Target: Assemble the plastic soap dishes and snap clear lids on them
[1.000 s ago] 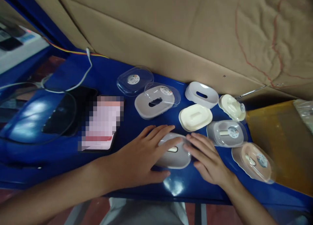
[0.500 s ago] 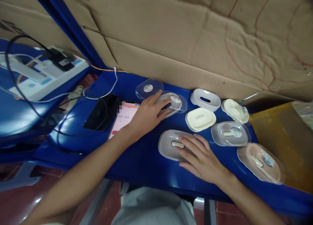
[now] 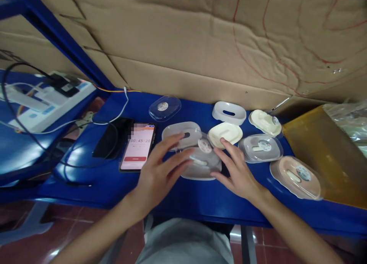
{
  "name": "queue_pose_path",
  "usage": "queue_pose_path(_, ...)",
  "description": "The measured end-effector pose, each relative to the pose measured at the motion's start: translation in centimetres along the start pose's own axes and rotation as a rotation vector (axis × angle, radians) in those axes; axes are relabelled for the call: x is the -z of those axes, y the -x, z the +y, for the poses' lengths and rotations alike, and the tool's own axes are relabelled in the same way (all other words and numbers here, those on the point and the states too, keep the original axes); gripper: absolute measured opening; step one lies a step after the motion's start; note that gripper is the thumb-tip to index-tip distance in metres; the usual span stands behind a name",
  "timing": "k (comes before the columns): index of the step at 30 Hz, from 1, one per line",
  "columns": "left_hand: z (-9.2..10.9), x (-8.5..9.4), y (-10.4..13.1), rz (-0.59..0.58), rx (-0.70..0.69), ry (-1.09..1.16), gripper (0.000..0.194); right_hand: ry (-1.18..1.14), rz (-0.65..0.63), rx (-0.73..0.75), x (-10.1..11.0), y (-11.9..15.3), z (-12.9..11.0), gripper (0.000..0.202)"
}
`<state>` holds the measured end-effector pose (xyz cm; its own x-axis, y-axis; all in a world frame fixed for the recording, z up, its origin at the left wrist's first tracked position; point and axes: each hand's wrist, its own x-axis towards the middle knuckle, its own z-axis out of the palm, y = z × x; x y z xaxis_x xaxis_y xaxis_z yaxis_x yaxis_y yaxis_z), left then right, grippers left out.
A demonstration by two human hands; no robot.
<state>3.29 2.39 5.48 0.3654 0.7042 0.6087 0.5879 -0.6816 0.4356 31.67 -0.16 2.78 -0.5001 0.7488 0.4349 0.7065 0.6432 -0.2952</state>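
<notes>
"Both hands: how do they stand?"

"Left hand (image 3: 151,178) first: fingers spread and bent, tips over the left side of a clear lid (image 3: 204,144). Right hand (image 3: 242,176) comes from the other side, fingers apart, tips by its right edge. Whether either pinches the rim, I cannot tell."

"Where's the lid, exactly?"

"Between them, over a grey soap dish (image 3: 200,175), just ahead of the wrists. The dish's long axis runs left to right, from one hand towards the other. Neither hand is plainly nearer."

"And around them, from the left?"

"A lit phone (image 3: 137,146) beside the left hand, then a spare clear lid (image 3: 173,104) farther back. Next, a slotted grey dish (image 3: 191,129) just behind the left fingers."

"Beyond that?"

"A slotted white dish (image 3: 229,119) stands near the cardboard, with a cream oval tray (image 3: 224,130) in front, by the right fingertips. Then a cream dish (image 3: 260,120), a lidded grey dish (image 3: 259,155) and a lidded pink dish (image 3: 311,181) farthest right, beside the taped box (image 3: 323,160)."
</notes>
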Motion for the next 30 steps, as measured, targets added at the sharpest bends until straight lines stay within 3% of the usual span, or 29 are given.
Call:
queue_pose_path(3,1.1,0.0,2.6,-0.027,0.039,0.000,0.029,-0.011,-0.088,0.052,0.2,0.0,-0.2,0.072)
queue_pose_path(6,0.8,-0.2,4.3,-0.083,0.106,0.024,0.030,-0.021,-0.153,0.072,0.6,0.1,-0.4,0.062)
queue_pose_path(15,1.0,-1.5,6.4,-0.285,0.119,0.078,0.062,-0.049,-0.085,0.151,2.6,0.4,-0.2,0.045)
queue_pose_path(22,1.3,-2.1,6.4,-0.210,0.100,0.068,0.034,-0.097,-0.143,0.149,2.0,0.7,-1.0,0.034)
queue_pose_path(28,1.2,-2.0,6.2,-0.193,0.107,-0.007,0.057,-0.179,-0.182,0.118,2.5,0.5,-0.6,0.029)
queue_pose_path(30,1.0,-2.1,6.1,-0.195,0.121,0.011,0.057,-0.187,-0.188,0.115,2.7,0.4,-0.5,0.032)
